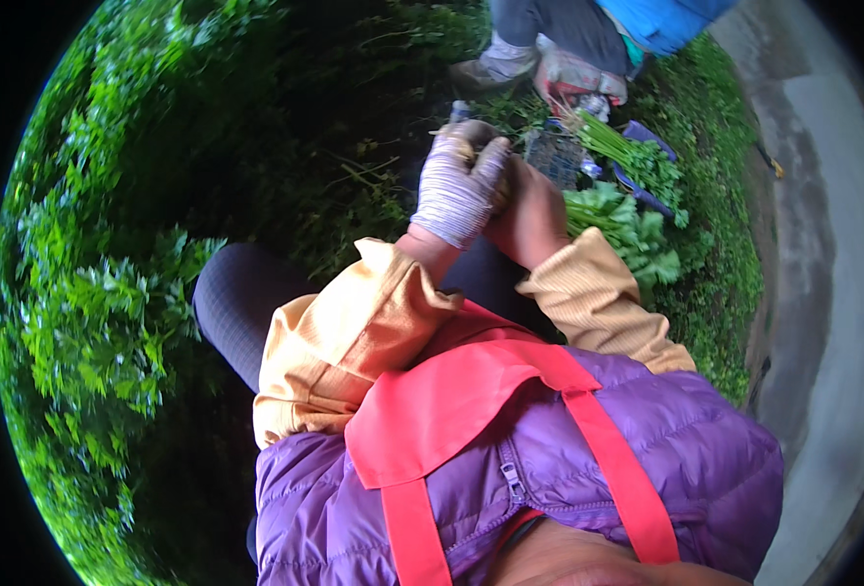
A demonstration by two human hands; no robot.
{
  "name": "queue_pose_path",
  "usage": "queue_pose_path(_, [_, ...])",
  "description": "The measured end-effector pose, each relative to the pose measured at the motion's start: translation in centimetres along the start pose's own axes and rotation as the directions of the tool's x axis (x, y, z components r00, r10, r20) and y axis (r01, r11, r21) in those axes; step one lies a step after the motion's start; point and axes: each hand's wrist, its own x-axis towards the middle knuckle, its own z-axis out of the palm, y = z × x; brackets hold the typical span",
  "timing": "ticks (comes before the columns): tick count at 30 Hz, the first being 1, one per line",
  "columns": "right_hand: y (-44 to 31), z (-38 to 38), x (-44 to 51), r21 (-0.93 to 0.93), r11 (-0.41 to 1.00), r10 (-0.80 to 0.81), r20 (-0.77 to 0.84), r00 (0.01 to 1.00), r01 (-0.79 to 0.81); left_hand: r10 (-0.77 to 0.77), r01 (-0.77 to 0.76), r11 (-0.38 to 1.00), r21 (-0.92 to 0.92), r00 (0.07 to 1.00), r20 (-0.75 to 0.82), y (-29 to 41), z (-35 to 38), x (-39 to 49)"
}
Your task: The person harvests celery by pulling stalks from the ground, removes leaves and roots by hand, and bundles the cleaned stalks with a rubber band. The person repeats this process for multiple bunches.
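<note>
My left hand (457,187) wears a pale striped knit glove with a soiled palm, its fingers curled. Bare, my right hand (531,216) presses against it from the right, with its fingers mostly hidden behind the glove. Something yellowish brown shows between the two hands, but I cannot tell what it is. A small bluish end (459,111) sticks up just beyond my gloved fingers. Right of my hands lies a bunch of leafy celery (629,227). Farther off, another bunch of green stalks with roots (622,146) lies across purple-blue pieces (644,192).
Tall leafy plants (102,308) fill the left side. A dark, flat, grid-like object (553,157) sits beyond my right hand. At the top, another person's boot (509,58) and blue garment (666,26) appear beside a red and white sack (578,77). A concrete path (805,220) runs along the right.
</note>
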Motion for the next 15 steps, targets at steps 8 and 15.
queue_pose_path(8, [1.3,-0.2,-0.8,0.08,0.993,0.085,0.058,0.995,-0.09,0.332,-0.364,0.879,0.308,0.931,0.153,0.9,0.3,-0.6])
queue_pose_path(15, [2.9,-0.7,-2.1,-0.208,0.978,-0.007,-0.143,0.99,-0.023,0.193,-0.215,0.971,-0.101,0.962,-0.192,-2.9,-3.2,1.7])
